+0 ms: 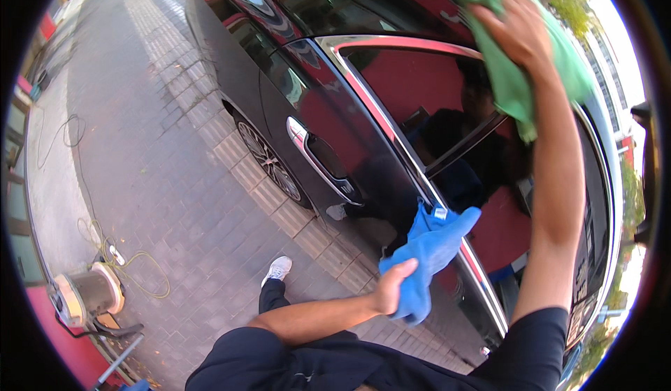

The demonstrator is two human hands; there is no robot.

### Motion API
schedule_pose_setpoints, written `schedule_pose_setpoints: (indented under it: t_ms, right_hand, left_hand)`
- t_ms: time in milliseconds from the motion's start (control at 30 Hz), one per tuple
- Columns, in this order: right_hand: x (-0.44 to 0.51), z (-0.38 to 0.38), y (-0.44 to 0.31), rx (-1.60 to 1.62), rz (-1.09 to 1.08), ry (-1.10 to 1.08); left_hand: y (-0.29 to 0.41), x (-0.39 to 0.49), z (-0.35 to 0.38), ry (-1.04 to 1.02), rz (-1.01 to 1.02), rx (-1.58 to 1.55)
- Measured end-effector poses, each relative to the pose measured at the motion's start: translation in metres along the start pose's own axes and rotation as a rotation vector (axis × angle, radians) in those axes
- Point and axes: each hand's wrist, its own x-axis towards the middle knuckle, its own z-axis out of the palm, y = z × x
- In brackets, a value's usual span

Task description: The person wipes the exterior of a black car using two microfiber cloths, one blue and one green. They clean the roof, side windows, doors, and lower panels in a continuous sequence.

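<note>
My right hand [516,26] lies flat on a green cloth [563,61], pressed against the upper side of a black car [341,102] near the roof edge. The cloth's lower corner drapes over the side window [414,82], and motion blurs part of it. Lower down, my left hand [396,289] grips a bunched blue cloth [432,254] beside the chrome trim below the window. A small white tag [440,213] shows on the blue cloth. To its left is the chrome door handle [325,163].
A spoked car wheel [270,160] stands beside the tactile paving strip [251,176]. At lower left sits a canister vacuum cleaner [89,294] with a hose, near a coiled yellow cable [152,275] and white power strip [116,255]. My shoe [278,269] is on the paving.
</note>
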Motion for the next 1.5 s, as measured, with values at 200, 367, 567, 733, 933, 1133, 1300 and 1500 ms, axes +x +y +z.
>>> schedule_pose_setpoints:
  t_ms: [200,367,567,733,933,1133,1300,1500]
  right_hand:
    - [0.021,0.062,-0.232,0.555,-0.317,-0.187]
    - [-0.106,0.057,-0.336,0.604,-0.049,-0.123]
    - [-0.344,0.013,-0.222,0.909,0.117,-0.118]
    - [-0.537,-0.056,-0.134,0.589,0.267,-0.287]
    - [-0.530,-0.092,-0.104,0.358,0.039,-0.223]
    - [-0.272,0.017,-0.231,0.661,-0.130,-0.374]
    - [-0.030,0.121,-0.374,0.939,0.002,-0.003]
    - [0.085,0.173,-0.464,0.617,0.070,0.095]
  left_hand:
    - [0.100,-0.098,-0.058,0.284,0.049,-0.030]
    - [0.145,-0.130,-0.064,0.423,0.425,0.051]
    - [0.192,-0.202,0.001,0.376,0.666,0.236]
    - [0.193,-0.307,0.007,0.029,0.808,0.537]
    - [0.156,-0.271,-0.064,0.385,0.966,0.262]
    - [0.201,-0.189,-0.112,0.560,0.550,0.087]
    - [0.263,-0.160,-0.118,0.504,0.469,0.178]
    - [0.321,-0.128,-0.092,0.596,0.469,0.324]
